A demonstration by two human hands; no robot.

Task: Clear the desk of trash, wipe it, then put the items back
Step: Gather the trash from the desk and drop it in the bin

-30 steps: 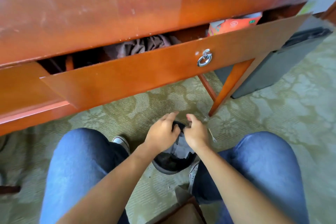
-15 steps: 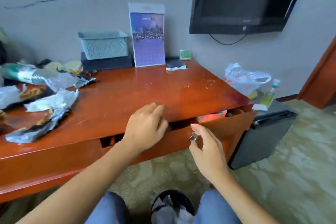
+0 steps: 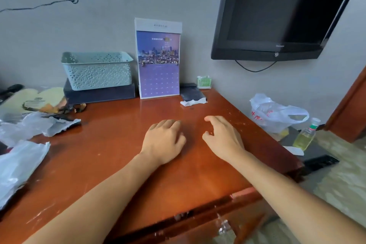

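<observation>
Desk (image 3: 122, 144) trash beside lattice basket (image 3: 97, 70)

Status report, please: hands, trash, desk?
Left hand and right hand open, empty, over desk. Wrappers uncleared at left. Nothing blocking.

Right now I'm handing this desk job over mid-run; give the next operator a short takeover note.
Left hand and right hand: both over the desk, loosely curled, holding nothing.
Trash: torn wrappers and a plastic bag lie at the left; a crumpled tissue by the calendar.
Keepers: basket on a dark box, calendar, small green box at the back.
Drawer slightly open.
Done: nothing visibly cleared.
Left: bin trash, wipe, replace items.
</observation>
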